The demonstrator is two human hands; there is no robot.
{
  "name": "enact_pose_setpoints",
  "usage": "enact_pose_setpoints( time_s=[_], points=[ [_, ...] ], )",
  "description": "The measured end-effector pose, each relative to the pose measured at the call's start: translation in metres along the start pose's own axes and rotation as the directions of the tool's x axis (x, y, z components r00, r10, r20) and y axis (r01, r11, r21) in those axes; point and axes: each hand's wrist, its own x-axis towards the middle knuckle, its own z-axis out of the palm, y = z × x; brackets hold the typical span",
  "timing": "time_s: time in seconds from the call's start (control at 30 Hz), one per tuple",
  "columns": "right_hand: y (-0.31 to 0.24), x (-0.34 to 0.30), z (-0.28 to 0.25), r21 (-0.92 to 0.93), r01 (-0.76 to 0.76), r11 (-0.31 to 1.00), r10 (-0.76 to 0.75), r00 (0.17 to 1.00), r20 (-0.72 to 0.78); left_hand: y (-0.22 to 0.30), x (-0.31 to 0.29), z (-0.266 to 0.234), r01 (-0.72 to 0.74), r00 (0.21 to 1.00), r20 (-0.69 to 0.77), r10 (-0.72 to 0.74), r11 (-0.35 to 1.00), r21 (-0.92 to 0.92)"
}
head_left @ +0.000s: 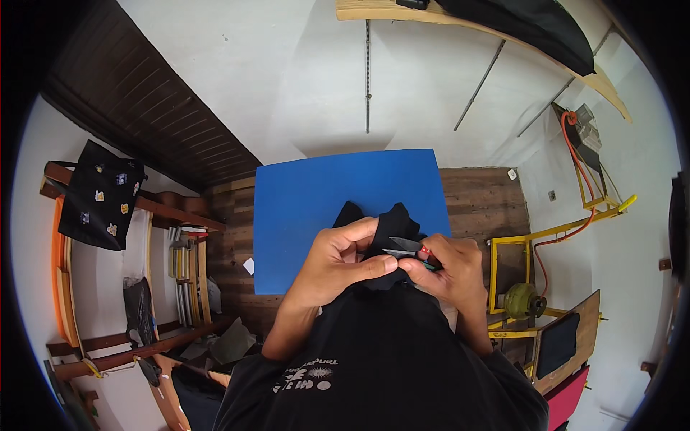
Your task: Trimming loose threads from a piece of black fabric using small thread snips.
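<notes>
My left hand (341, 255) grips a piece of black fabric (394, 224), its thumb laid along the lower part and pointing right. Closed around small scissors (404, 246) is my right hand (453, 266); a bit of red shows on the handle between its fingers. The blades point left, spread apart, and lie over the dark cloth close to my left thumb tip. Whether they touch the fabric I cannot tell. Both hands are held in front of my black shirt, above the near part of a blue table (316, 194). Most of the scissors' handle is hidden by my fingers.
At the right stands a yellow metal frame (496, 280) with a green gas cylinder (522, 302) and an orange hose (575, 154). A wooden shelf (374, 8) juts from the wall ahead. Left are a black bag (100, 197) and a rack of books (182, 262).
</notes>
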Motion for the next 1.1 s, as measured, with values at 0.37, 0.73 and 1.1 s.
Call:
enact_pose_setpoints(
  time_s=[0.37, 0.73, 1.1],
  points=[
    [0.002, -0.002, 0.002, 0.023, -0.008, 1.000, 0.008, 1.000, 0.009, -0.002, 0.001, 0.000, 0.019, 1.000, -0.020, -0.019, 1.000, -0.024],
    [0.003, -0.002, 0.005, 0.019, -0.028, 0.999, 0.029, 0.998, -0.063, 0.000, 0.000, -0.003, 0.051, 0.999, 0.014, -0.051, 0.999, 0.003],
    [0.008, -0.013, -0.004, 0.197, -0.104, 0.975, 0.136, 0.978, -0.157, 0.002, 0.001, 0.002, 0.057, 0.998, -0.029, -0.060, 0.994, -0.096]
  ],
)
